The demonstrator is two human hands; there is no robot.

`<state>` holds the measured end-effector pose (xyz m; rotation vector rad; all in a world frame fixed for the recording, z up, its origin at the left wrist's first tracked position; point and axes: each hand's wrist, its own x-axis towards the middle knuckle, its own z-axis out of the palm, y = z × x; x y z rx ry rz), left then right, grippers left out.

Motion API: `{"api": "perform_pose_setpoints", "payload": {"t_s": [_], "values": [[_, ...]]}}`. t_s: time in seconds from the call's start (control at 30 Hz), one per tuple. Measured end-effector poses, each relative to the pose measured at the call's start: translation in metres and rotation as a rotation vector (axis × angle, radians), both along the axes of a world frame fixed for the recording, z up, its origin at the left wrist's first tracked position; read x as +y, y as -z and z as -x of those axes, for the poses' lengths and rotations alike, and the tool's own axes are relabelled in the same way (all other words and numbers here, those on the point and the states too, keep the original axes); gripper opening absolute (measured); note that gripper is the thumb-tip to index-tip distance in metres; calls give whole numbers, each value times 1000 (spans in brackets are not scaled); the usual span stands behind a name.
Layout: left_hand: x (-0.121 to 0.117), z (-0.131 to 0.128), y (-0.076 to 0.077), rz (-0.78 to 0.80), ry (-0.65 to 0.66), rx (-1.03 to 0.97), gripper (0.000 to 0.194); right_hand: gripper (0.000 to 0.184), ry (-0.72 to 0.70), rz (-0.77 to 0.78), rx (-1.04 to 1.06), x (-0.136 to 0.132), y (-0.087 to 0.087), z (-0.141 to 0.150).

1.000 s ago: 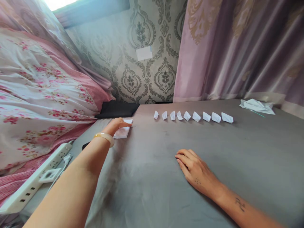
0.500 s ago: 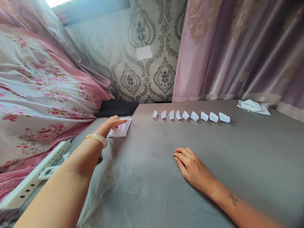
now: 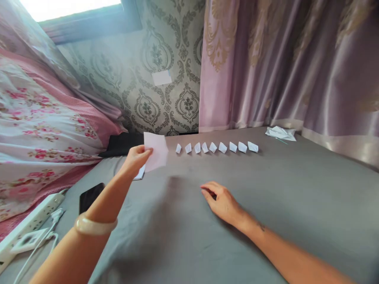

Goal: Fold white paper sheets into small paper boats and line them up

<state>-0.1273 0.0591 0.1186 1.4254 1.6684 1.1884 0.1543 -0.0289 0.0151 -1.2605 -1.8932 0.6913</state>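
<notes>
A thin white sheet of paper (image 3: 156, 154) is pinched between the thumb and fingers of my left hand (image 3: 137, 158), raised above the grey cloth surface (image 3: 183, 221). Behind that hand, the paper stack (image 3: 140, 173) shows only one corner; the rest is hidden. My right hand (image 3: 219, 200) rests on the cloth with fingers curled and thumb near the fingertips; nothing shows between them. Beyond it stands a row of several small folded white paper pieces (image 3: 222, 147).
A black phone (image 3: 90, 196) lies beside my left forearm, near a white power strip (image 3: 29, 228) with a plug and cable. Black folded cloth (image 3: 121, 142) sits at the far left. Crumpled white paper (image 3: 280, 133) and a thin green stick (image 3: 282, 141) lie at the far right.
My left hand has lifted one sheet off the paper stack and drawn it up and toward me. My right hand's fingers have curled more. The view has turned right.
</notes>
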Motion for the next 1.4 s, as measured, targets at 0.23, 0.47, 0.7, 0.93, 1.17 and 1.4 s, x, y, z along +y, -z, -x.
{"api": "perform_pose_setpoints", "payload": {"t_s": [0.23, 0.47, 0.7, 0.93, 1.17, 1.4], "values": [[-42, -91, 38, 379, 432, -659, 27, 47, 60, 477, 598, 10, -29, -22], [-41, -122, 82, 529, 361, -582, 12, 37, 287, 565, 479, 14, -20, -32], [-50, -101, 99, -20, 539, 97, 51, 46, 265, 591, 454, 24, -9, -42], [-63, -104, 95, -322, 799, 520, 59, 20, 351, 787, 572, 27, -13, -48], [-56, -108, 104, -368, 793, 624, 42, 23, 277, 836, 459, 25, -16, -53], [-57, -109, 104, -362, 758, 686, 33, 43, 72, 132, -323, 12, -14, -69]]}}
